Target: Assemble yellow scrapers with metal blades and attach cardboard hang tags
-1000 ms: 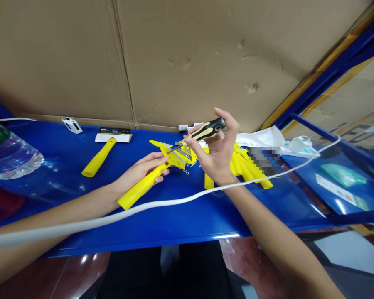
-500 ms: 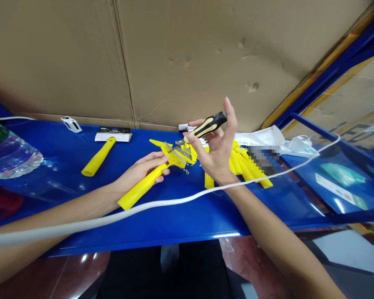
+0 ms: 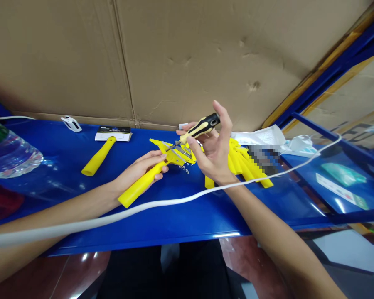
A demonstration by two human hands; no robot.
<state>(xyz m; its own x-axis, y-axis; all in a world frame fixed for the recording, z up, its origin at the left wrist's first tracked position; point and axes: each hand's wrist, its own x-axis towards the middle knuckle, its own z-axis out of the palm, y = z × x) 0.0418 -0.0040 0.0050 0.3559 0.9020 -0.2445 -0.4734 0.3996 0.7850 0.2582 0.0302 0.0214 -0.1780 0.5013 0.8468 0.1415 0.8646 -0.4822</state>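
My left hand (image 3: 148,165) is wrapped round a yellow scraper (image 3: 141,185) near its head, the handle slanting toward me. My right hand (image 3: 215,151) grips a screwdriver (image 3: 199,128) with a cream and black handle, thumb on one side and the index finger raised by its butt. The screwdriver's shaft reaches down-left to the scraper's head, where a metal strip lies; whether the tip sits in a screw I cannot tell. Small metal parts (image 3: 184,169) lie scattered on the blue shelf just beyond the head.
Several yellow handles (image 3: 237,160) lie right of my right hand, beside white plastic packaging (image 3: 262,136). Another yellow scraper (image 3: 98,158) with a black-and-white sleeve lies left. A bottle (image 3: 12,151) stands far left. A white cable (image 3: 174,202) crosses in front; cardboard (image 3: 187,62) rises behind.
My right hand and the screwdriver have shifted slightly left and down toward the scraper's head. The left hand and the scraper have hardly moved.
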